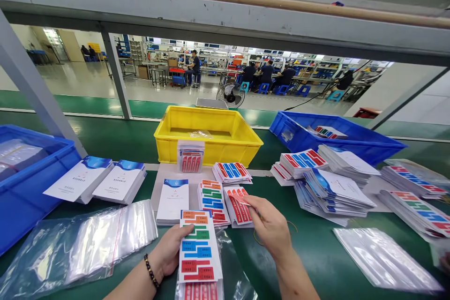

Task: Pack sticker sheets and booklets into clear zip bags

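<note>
My left hand [171, 251] grips a multicoloured sticker sheet [199, 247] with orange, green, blue and red labels, held over a clear plastic bag [234, 281]. My right hand [269, 225] pinches the top corner of a red label sheet [239, 206] on a small stack. Beside it lie a stack of multicoloured sheets [212, 199] and a stack of white booklets with blue tops [173, 200]. A stack of red and blue sheets [232, 171] lies just behind.
A yellow bin [246, 143] stands at the back centre, with a packet of red labels [190, 156] leaning on it. Blue bins stand left [24, 197] and right [369, 145]. Clear bags [94, 239] lie left, more booklets [337, 190] and sheets right. People work far behind.
</note>
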A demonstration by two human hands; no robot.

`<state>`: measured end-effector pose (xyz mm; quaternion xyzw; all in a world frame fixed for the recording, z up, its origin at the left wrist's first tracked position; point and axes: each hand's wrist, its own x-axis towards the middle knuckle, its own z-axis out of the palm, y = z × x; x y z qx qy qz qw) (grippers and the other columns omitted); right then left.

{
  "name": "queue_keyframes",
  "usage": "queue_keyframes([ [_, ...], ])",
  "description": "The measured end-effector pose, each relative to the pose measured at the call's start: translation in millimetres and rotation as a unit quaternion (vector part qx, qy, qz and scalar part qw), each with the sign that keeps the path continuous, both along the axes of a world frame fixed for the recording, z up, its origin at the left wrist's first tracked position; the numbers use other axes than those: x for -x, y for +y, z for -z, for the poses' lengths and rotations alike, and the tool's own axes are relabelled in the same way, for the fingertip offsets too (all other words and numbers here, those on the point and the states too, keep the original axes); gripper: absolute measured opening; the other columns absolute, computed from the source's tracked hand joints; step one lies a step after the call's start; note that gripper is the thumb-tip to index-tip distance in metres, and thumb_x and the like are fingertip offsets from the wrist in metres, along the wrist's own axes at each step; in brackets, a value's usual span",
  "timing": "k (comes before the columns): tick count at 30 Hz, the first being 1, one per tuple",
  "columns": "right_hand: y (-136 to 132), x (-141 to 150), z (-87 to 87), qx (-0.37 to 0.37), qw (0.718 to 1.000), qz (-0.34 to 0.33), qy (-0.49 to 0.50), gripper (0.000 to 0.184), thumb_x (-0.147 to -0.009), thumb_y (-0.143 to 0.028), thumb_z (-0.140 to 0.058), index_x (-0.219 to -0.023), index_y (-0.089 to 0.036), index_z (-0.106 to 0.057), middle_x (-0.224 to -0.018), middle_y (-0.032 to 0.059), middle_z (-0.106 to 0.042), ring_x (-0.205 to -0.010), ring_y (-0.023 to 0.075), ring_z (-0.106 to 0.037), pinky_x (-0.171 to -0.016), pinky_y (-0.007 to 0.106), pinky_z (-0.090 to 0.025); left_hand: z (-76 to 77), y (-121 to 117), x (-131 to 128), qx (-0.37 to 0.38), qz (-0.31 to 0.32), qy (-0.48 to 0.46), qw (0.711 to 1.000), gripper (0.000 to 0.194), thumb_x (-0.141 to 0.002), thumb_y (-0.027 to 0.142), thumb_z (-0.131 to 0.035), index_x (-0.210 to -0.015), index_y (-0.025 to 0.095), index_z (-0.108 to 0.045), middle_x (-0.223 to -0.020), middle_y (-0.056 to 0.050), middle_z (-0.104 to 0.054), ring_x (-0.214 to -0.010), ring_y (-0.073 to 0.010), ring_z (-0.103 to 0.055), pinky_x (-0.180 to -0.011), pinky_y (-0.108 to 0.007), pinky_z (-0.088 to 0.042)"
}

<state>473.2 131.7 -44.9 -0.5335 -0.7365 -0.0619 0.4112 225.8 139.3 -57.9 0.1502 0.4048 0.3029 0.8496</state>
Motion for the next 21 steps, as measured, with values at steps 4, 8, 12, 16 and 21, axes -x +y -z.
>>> queue_keyframes([
  [4,-15.6,55.6,-7.1,-0.127,0.985,-0.117,-0.018,0.038,-0.076,0.0,-0.048,-0.109,-0.016,-0.055,-0.099,0.0103,-0.059,-0.094,0.0188,-0.054,-0.077,0.032,-0.046,4.7,0.0,-2.6,0.006,-0.026,-0.066,0.997,0.034,-0.08,0.033,-0.054,-0.097,0.004,-0.059,-0.091,-0.016,-0.067,-0.082,-0.0257,-0.064,-0.085,-0.04,-0.045],
  [8,-27.6,95.3,-1.6,-0.079,0.971,-0.212,-0.08,0.026,-0.075,-0.003,-0.047,-0.097,-0.012,-0.058,-0.09,0.0105,-0.061,-0.083,0.02,-0.053,-0.068,0.034,-0.045,9.1,0.9,-4.5,-0.017,-0.059,-0.124,0.99,0.029,-0.08,0.03,-0.05,-0.084,0.004,-0.062,-0.088,-0.016,-0.067,-0.087,-0.0265,-0.063,-0.089,-0.041,-0.041],
  [12,-29.6,104.3,8.4,-0.018,0.966,-0.238,-0.104,0.02,-0.078,-0.007,-0.043,-0.089,-0.014,-0.058,-0.081,0.0079,-0.061,-0.072,0.017,-0.051,-0.061,0.031,-0.04,7.3,3.5,-4.4,-0.024,-0.071,-0.128,0.989,0.034,-0.081,0.035,-0.046,-0.077,0.006,-0.063,-0.086,-0.015,-0.067,-0.094,-0.0279,-0.06,-0.093,-0.042,-0.038],
  [16,-30.6,103.6,7.2,0.014,0.968,-0.226,-0.109,0.02,-0.079,-0.009,-0.041,-0.086,-0.016,-0.058,-0.08,0.0066,-0.059,-0.071,0.0162,-0.049,-0.061,0.03,-0.037,4.5,3.0,-3.0,-0.045,-0.051,-0.176,0.982,0.049,-0.08,0.05,-0.046,-0.094,0.006,-0.061,-0.097,-0.016,-0.065,-0.102,-0.0291,-0.055,-0.096,-0.042,-0.036],
  [21,-32.5,102.4,0.7,0.072,0.961,-0.248,-0.094,0.015,-0.081,-0.014,-0.044,-0.086,-0.017,-0.058,-0.077,0.0061,-0.059,-0.069,0.0164,-0.049,-0.062,0.031,-0.038,5.4,-3.1,-1.5,-0.142,-0.043,-0.086,0.985,0.038,-0.07,0.034,-0.066,-0.096,0.006,-0.061,-0.097,-0.016,-0.065,-0.096,-0.0292,-0.058,-0.091,-0.041,-0.04],
])
